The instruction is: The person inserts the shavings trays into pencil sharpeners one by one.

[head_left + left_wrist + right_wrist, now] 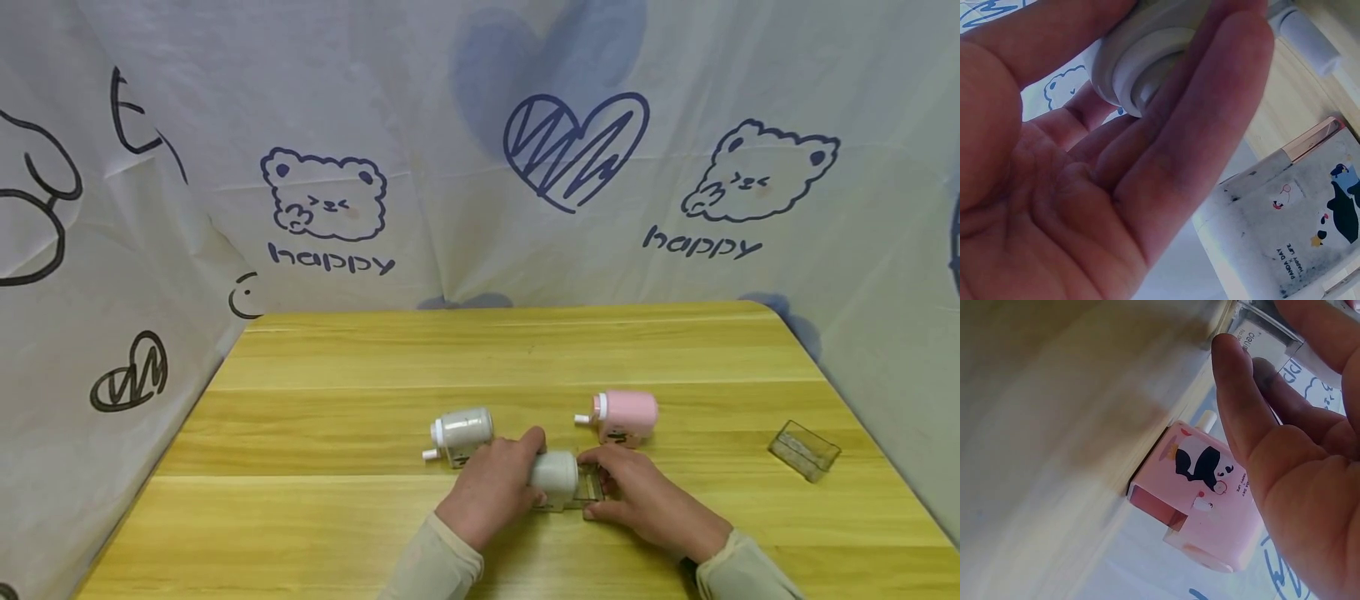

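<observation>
On the table, my left hand (491, 487) grips a grey-white crank pencil sharpener (557, 473), its round body between thumb and fingers. In the left wrist view, the end of that sharpener (1125, 62) shows past the fingers. My right hand (641, 496) pinches a clear, smoky shavings drawer (590, 486) at the sharpener's right end, thumb at the near side and fingers at the far side. The right wrist view shows the drawer (1263, 340) partly behind the fingertips. How far the drawer sits inside the sharpener is hidden.
Left of the hands stands another grey-white sharpener (467, 427) with a panda print and crank. A pink panda sharpener (632, 410) stands just behind my right hand. One more smoky clear drawer (806, 452) lies at the table's right. Patterned white cloth (450, 208) hangs behind.
</observation>
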`<state>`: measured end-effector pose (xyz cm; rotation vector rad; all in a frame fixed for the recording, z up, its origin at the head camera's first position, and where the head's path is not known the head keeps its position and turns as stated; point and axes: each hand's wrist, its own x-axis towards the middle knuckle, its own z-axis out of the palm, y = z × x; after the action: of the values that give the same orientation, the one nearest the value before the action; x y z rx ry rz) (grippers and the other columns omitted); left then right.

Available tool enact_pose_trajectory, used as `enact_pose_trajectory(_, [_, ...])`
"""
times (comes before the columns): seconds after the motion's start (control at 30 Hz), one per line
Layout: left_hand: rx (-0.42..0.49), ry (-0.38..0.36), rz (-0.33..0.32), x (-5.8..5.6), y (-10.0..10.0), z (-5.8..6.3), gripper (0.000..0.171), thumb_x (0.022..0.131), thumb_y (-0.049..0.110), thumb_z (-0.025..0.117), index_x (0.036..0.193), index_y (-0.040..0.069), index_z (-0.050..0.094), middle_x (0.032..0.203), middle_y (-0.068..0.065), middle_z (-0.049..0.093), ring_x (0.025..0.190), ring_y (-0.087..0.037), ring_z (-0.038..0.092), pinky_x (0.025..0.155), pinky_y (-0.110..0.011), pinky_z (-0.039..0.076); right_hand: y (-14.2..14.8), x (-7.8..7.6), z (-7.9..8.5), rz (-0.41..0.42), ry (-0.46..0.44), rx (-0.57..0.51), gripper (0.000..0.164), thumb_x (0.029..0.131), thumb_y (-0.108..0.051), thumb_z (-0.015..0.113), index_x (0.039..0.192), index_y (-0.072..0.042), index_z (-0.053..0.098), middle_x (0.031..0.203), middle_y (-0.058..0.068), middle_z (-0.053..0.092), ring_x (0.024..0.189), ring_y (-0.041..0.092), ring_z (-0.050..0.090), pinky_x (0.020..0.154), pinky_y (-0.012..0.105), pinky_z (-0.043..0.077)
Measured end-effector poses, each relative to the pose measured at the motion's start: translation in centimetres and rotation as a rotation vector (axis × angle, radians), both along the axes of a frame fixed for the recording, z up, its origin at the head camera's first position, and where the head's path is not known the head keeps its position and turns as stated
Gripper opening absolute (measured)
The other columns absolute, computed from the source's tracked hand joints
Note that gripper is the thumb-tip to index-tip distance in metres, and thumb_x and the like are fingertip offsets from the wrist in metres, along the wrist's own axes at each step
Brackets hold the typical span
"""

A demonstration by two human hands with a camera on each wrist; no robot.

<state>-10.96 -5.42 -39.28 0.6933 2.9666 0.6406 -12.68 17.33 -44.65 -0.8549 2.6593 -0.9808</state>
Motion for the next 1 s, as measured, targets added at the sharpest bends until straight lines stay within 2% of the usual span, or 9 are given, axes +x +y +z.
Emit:
enact_pose_trajectory(0.73, [0.003,-0.005,-0.007,0.01,0.03,-0.21,0.047,0.065,0.023,0.085,0.101,0.016,0.056,0.084,-0.005,0.067,0.068,-0.015,0.061,0.061,-0.029,0.048,-0.43,-0.28,-0.05,0.018,-0.005,0.008,0.059,0.077,-0.035,0.077,0.121,-0.002,0.056,0.104,0.001,0.057,0.084,0.011,0.05,0.071,0.028,0.046])
enact_pose_trajectory(1.0, [-0.002,0.003,-0.007,-0.02,0.02,-0.16,0.048,0.064,0.023,0.085,0.101,0.016,0.056,0.084,-0.006,0.067,0.068,-0.016,0.061,0.061,-0.029,0.048,-0.71,-0.29,-0.04,0.025,0.023,-0.01,0.056,0.076,-0.033,0.078,0.118,-0.002,0.057,0.096,-0.002,0.054,0.081,0.011,0.048,0.069,0.027,0.045])
